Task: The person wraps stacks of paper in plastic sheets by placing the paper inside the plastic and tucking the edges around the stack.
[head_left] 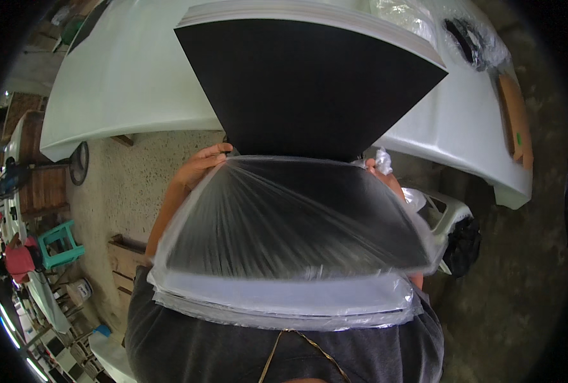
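Observation:
A large flat panel with a black face and a layered white edge along its far side juts over the table's near edge toward me. Its near end lies inside a clear plastic bag, which is stretched in creases and reaches back to my chest. My left hand pinches the bag's rim at the panel's left corner. At the right corner my right hand grips the same rim, its fingers partly hidden by plastic. More clear plastic bags lie stacked against my dark shirt.
A white covering drapes the table beyond. Crumpled clear wrap and a brown cardboard piece lie on its right side. Below stands a white plastic stool with a black bag. A teal stool and a wooden crate are to the left.

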Action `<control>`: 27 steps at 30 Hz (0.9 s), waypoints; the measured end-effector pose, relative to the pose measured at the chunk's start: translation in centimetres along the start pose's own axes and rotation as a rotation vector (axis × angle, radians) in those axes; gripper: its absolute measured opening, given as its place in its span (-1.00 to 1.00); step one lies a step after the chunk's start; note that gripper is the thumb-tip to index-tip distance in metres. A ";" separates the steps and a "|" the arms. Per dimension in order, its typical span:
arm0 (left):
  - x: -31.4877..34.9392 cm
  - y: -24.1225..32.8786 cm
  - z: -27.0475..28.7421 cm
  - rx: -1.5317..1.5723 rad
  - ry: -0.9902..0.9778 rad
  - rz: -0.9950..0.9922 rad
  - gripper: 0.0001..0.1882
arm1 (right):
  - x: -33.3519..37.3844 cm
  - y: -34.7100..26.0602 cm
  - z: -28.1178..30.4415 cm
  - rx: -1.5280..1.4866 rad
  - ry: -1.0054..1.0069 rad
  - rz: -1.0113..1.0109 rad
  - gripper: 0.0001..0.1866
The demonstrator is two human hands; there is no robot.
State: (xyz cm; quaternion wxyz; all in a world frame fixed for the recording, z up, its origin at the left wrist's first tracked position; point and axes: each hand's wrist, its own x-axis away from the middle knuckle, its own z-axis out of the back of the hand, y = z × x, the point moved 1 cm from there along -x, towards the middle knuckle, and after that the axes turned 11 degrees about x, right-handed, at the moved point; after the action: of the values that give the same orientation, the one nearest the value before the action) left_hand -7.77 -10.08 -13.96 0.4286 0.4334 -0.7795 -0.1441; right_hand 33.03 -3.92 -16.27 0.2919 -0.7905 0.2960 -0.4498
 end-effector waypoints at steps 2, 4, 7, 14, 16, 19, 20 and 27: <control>-2.5 -2.4 3.1 -0.063 0.040 -0.004 -0.69 | -1.5 1.2 1.1 0.045 0.025 -0.034 -0.79; -4.5 -3.3 5.0 -0.111 0.000 -0.010 -0.65 | -2.8 2.1 2.8 0.194 0.051 -0.092 -0.82; -6.8 -3.5 6.5 -0.241 0.093 0.038 -0.58 | -4.0 1.8 2.5 0.257 0.008 -0.021 -0.82; -9.6 -2.7 6.0 -0.868 0.119 -0.357 -0.21 | -7.0 1.7 4.6 0.879 0.085 0.181 -0.79; -8.7 -3.5 7.0 -0.935 0.164 -0.367 -0.27 | -6.2 -0.1 5.0 1.007 0.159 0.245 -0.77; -5.2 -1.5 6.8 -1.246 0.272 -0.309 -0.53 | 0.2 -7.2 3.3 1.327 0.489 0.326 -0.75; -3.2 0.8 5.3 -1.147 0.136 -0.205 -0.61 | 3.8 -10.4 0.5 1.252 0.692 0.167 -0.80; 5.6 11.8 -15.0 -1.192 -0.594 -0.326 -0.45 | 12.8 -17.3 -11.3 1.213 0.796 0.968 -0.77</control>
State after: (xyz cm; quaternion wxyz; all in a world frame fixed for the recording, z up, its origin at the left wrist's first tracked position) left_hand -3.87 -5.44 4.98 0.3347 0.1773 -0.5763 -0.7242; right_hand 31.94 -4.19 7.99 0.6964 -0.0700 0.3886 -0.5993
